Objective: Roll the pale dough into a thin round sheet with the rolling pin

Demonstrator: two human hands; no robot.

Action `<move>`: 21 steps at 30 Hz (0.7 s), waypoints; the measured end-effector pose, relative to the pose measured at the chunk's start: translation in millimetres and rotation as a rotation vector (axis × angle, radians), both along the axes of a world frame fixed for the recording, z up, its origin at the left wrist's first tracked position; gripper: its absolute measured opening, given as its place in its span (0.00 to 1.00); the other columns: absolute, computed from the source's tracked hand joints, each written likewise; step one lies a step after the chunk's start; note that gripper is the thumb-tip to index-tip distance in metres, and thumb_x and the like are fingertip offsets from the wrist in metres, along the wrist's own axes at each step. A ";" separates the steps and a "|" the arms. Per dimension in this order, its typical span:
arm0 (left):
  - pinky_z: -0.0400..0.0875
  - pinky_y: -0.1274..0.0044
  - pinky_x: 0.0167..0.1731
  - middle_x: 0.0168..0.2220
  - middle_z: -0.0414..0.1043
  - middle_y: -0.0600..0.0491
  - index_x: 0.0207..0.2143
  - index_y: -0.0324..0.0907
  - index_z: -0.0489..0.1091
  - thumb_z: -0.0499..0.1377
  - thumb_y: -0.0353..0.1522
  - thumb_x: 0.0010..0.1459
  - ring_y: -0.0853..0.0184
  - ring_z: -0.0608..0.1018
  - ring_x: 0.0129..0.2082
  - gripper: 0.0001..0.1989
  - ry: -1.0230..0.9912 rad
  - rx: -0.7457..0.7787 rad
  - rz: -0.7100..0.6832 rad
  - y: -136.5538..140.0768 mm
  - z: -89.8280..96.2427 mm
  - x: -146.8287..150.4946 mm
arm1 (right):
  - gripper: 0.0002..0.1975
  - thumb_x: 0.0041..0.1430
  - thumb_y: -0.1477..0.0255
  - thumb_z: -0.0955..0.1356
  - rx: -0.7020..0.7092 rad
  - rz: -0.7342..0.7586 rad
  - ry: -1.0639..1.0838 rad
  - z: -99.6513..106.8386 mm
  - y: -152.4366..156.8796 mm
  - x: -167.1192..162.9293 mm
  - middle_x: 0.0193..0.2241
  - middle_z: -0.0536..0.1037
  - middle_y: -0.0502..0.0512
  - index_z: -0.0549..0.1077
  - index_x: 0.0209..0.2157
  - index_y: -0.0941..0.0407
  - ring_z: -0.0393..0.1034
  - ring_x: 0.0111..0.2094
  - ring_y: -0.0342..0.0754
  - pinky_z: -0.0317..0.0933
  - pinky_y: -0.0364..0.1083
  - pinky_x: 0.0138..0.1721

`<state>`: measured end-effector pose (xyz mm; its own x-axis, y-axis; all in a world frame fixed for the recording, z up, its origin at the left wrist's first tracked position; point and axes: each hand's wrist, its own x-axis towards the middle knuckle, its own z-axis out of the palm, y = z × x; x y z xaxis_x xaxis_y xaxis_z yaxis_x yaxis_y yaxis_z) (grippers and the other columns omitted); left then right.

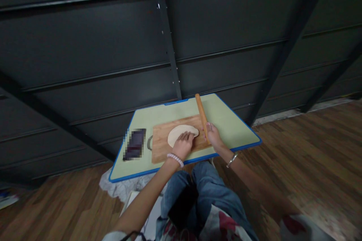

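A flat, pale sheet of dough [175, 132] lies on a wooden cutting board [160, 150]. My left hand [183, 146] rests on the dough with its fingers stretched out over the lower right part. A dark spot shows at the dough's right edge, too small to make out. In my right hand [214, 136] is a wooden rolling pin [201, 109], gripped near its lower end. The pin points away from me across the board's right side, beside the dough. My fingers hide part of the pin's near end.
The board sits on a small light-green table [226, 118] with a blue rim. At the left lies a blurred-out dark object [135, 145], near the board's metal handle [149, 143]. Dark metal panels [127, 37] rise behind. A black phone-like object [183, 205] lies on my lap.
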<state>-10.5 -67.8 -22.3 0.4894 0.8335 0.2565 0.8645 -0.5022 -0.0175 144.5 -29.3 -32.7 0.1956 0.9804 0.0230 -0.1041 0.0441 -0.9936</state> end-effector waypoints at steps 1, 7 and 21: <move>0.66 0.69 0.54 0.51 0.70 0.38 0.50 0.35 0.64 0.46 0.28 0.65 0.61 0.70 0.56 0.14 -0.014 -0.003 0.018 0.5 -0.1 1.0 | 0.20 0.58 0.51 0.60 -0.015 0.002 0.006 1.0 -0.6 0.5 0.21 0.69 0.46 0.62 0.29 0.54 0.58 0.12 0.37 0.52 0.37 0.10; 0.63 0.68 0.56 0.55 0.67 0.38 0.51 0.35 0.65 0.50 0.31 0.63 0.60 0.68 0.58 0.16 -0.078 -0.124 0.004 6.5 7.2 -1.0 | 0.22 0.58 0.50 0.60 -0.006 0.023 -0.011 2.6 -3.7 2.8 0.19 0.67 0.46 0.62 0.28 0.55 0.57 0.12 0.37 0.54 0.37 0.10; 0.61 0.79 0.22 0.20 0.67 0.57 0.27 0.37 0.69 0.56 0.43 0.54 0.70 0.69 0.21 0.17 -0.997 -0.447 0.147 54.9 76.0 -42.9 | 0.22 0.56 0.48 0.59 0.019 -0.024 0.008 3.0 -3.9 0.2 0.19 0.68 0.45 0.61 0.28 0.54 0.57 0.11 0.37 0.53 0.38 0.10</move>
<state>-53.4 -12.9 53.8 0.1193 0.9827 0.1416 0.4418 -0.1803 0.8788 144.7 -33.2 -29.7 0.2190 0.9749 0.0396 -0.1104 0.0651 -0.9917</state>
